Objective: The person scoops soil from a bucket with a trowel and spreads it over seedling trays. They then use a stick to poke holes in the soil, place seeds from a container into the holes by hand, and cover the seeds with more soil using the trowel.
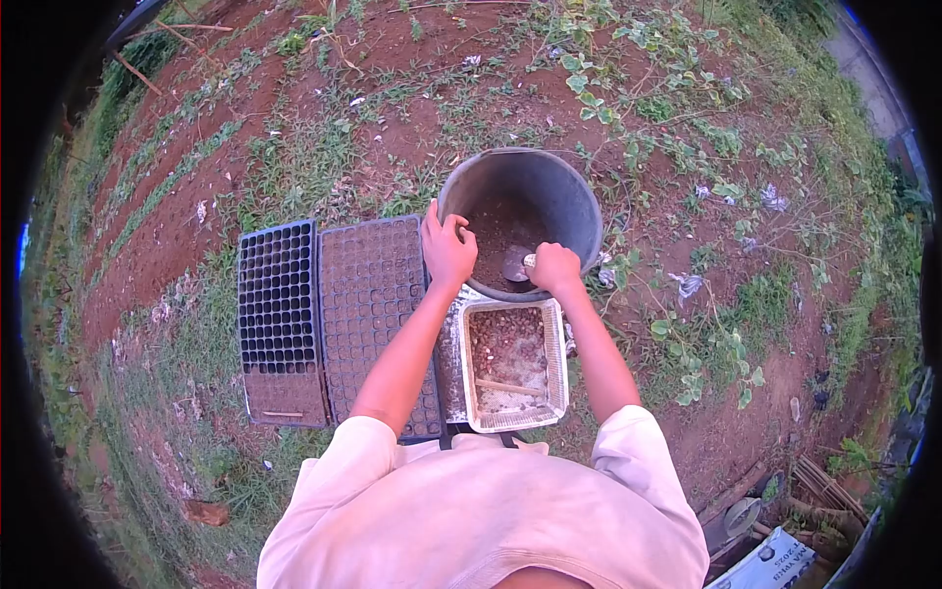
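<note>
A large dark grey bucket (569,201) with brown soil (497,221) inside stands in front of me. My left hand (449,247) grips the bucket's left rim, fingers outside and thumb toward the inside. Inside the near right part of the bucket, my right hand (555,267) is closed around the pale handle of a trowel. The trowel's grey metal blade (515,261) rests at the soil. Left of the bucket lies a seedling tray (368,294) whose cells are filled with soil. A second black seedling tray (280,290) has open cells above and a soil-covered near end.
Between my forearms, a cream plastic basket (556,378) holds reddish-brown bits, whitish powder and a thin stick (510,388). Another short stick (283,414) lies on the left tray. Weedy red ground (687,294) surrounds everything. A printed sack (770,562) lies at lower right.
</note>
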The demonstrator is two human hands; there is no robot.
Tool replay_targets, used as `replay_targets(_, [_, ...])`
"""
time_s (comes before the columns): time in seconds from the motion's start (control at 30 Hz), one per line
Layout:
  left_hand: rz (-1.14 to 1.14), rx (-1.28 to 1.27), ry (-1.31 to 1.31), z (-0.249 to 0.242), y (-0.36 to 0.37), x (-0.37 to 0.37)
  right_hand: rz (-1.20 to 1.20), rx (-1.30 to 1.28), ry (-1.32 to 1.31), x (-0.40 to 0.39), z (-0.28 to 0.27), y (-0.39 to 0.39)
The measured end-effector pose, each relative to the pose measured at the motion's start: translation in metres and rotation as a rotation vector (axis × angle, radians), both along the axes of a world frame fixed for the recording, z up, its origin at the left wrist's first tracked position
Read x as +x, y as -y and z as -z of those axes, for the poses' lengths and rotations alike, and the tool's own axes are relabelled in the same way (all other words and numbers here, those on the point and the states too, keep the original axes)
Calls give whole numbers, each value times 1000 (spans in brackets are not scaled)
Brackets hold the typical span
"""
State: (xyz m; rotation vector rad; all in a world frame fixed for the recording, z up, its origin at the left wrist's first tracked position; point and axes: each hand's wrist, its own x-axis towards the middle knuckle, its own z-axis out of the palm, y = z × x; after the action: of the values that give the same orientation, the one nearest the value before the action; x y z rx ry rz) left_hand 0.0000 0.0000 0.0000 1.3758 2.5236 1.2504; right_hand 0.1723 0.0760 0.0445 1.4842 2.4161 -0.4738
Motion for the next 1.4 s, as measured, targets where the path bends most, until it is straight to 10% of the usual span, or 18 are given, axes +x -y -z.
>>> replay_targets(1.4, [19, 184, -6, -5, 11, 0, 202, 460, -643, 31, -29, 63])
